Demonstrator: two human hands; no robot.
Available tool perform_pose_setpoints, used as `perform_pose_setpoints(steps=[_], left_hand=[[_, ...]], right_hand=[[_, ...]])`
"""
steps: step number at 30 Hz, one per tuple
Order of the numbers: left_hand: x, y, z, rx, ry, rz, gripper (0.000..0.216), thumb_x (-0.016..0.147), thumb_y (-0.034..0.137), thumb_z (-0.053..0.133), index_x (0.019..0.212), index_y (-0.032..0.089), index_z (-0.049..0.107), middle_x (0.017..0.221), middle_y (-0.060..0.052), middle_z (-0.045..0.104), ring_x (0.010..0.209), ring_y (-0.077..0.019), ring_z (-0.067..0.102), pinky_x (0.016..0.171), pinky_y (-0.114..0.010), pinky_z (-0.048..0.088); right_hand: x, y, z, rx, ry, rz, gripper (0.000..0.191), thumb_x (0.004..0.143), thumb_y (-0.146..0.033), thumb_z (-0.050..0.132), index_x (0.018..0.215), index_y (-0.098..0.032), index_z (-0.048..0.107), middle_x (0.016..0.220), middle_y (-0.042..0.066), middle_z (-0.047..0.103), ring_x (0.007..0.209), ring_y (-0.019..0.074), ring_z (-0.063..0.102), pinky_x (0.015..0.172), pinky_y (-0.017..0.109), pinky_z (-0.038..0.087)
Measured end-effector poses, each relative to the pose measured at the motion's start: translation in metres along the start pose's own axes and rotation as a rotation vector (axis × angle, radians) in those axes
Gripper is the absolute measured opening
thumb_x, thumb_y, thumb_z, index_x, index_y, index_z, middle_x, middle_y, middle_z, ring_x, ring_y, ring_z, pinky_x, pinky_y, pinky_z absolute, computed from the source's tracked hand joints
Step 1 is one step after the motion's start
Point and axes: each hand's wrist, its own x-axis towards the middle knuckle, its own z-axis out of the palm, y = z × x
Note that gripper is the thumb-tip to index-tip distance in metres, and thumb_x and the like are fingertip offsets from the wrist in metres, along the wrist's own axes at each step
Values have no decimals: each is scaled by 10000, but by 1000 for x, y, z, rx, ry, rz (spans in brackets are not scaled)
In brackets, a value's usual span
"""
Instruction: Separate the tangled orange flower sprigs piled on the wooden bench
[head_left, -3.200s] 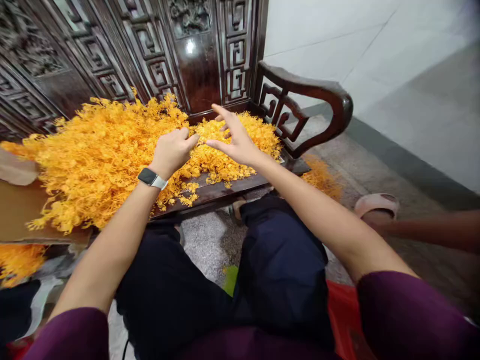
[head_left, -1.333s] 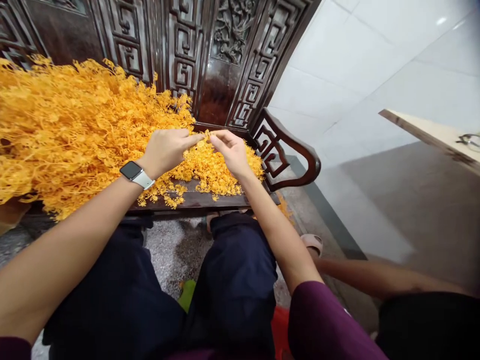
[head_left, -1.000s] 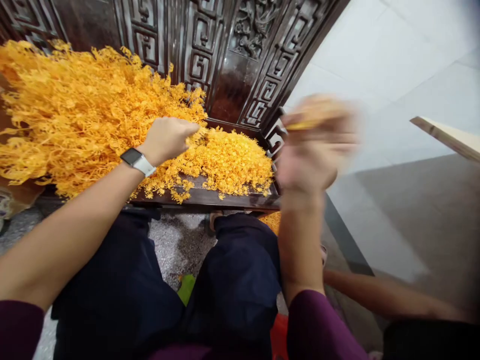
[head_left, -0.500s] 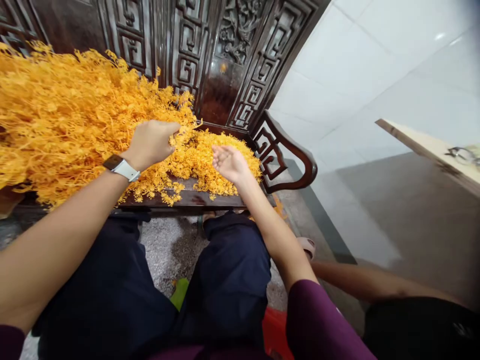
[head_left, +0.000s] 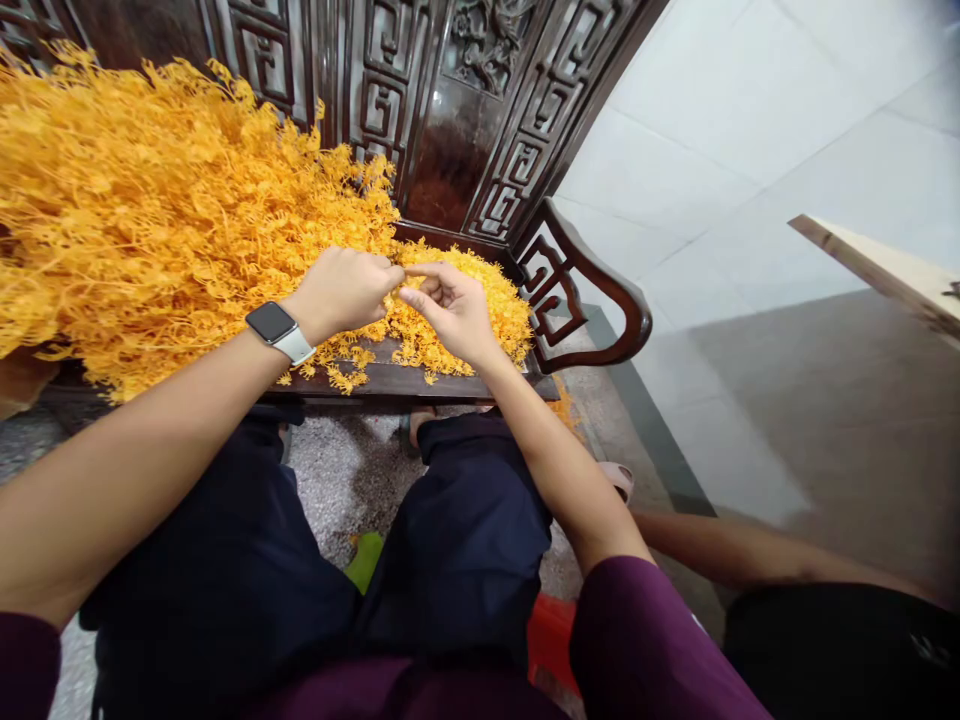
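Observation:
A big heap of orange plastic sprigs (head_left: 150,200) covers the seat of a dark carved wooden bench (head_left: 420,385). Beside it on the right lies a lower pile of small orange pieces (head_left: 480,300). My left hand (head_left: 345,290), with a smartwatch on its wrist, is closed in a pinch on an orange sprig at the edge of the heap. My right hand (head_left: 450,310) meets it fingertip to fingertip, thumb and fingers pinched on the same sprig.
The bench's carved backrest (head_left: 390,90) rises behind the heap and its curved armrest (head_left: 592,300) stands at the right. My dark-trousered knees fill the foreground. Another person's leg (head_left: 735,555) and pink slipper (head_left: 619,480) lie to the right. A wooden board (head_left: 877,265) juts in at right.
My right hand swung up and away to the right in a blur, came back open-palmed over the small pile, and now pinches together with my left hand on a sprig.

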Motion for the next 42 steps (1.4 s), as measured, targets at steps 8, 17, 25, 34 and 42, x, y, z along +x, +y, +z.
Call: perform_pose_setpoints(steps=[8, 17, 25, 34, 42], left_hand=[[-2, 4, -16, 3, 23, -30, 416, 826, 114, 601, 1216, 198, 721, 1036, -125, 754, 938, -326, 710, 735, -399, 461], [-2, 5, -11, -17, 72, 0, 250, 875, 141, 558, 1028, 207, 744, 835, -110, 687, 878, -309, 690, 706, -397, 433], [26, 4, -18, 139, 25, 38, 278, 940, 214, 533, 1130, 182, 733, 949, -140, 725, 836, -304, 673, 655, -380, 357], [57, -38, 25, 28, 145, -148, 316, 962, 298, 551, 1212, 197, 716, 989, -93, 701, 921, -246, 589, 796, -364, 384], [76, -38, 47, -94, 188, -94, 313, 942, 340, 611, 1210, 223, 720, 978, -72, 636, 1053, -258, 617, 903, -357, 403]], right_hand=[[4, -9, 0, 288, 89, 138, 457, 819, -651, 775, 876, -249, 564, 796, -14, 616, 699, 124, 587, 611, 276, 526], [7, -18, 7, 401, 125, 251, 456, 798, -546, 825, 1089, -264, 616, 883, -8, 679, 746, 121, 642, 695, 279, 595], [17, -9, 9, 375, 263, 116, 373, 853, -533, 780, 923, -224, 583, 727, -36, 641, 596, 90, 567, 564, 238, 496], [66, 24, -6, 104, 16, -47, 232, 1029, -330, 610, 878, -201, 490, 773, -51, 501, 734, 81, 522, 707, 212, 510], [51, 42, -14, 329, 120, -38, 175, 1037, -176, 522, 865, -198, 495, 883, -83, 478, 776, 26, 561, 682, 143, 506]])
